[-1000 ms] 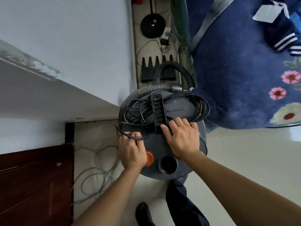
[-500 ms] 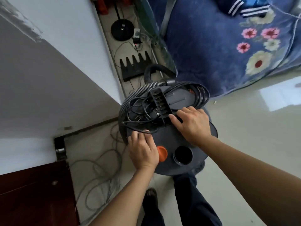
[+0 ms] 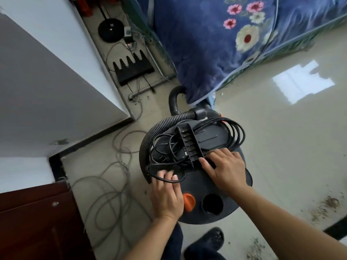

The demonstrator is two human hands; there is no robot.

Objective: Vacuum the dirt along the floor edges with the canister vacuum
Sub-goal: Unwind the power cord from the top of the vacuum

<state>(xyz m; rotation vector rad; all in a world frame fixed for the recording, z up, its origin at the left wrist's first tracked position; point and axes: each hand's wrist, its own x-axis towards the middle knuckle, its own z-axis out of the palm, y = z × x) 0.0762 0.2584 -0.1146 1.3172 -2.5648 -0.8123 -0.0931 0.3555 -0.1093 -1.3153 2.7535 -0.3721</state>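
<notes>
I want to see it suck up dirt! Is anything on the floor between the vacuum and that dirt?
Nothing visible: bare floor lies between the canister vacuum and the dirt. Its cord is coiled on top, though, a loop in the left hand.

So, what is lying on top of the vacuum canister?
A coiled power cord, bundled around the carry handle. The left hand grips one loop; the right hand rests beside the handle. The lid beneath them is covered.

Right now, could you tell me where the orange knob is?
Head view, lower centre: the orange knob sits on the canister vacuum's lid, between the left hand and the round port.
</notes>
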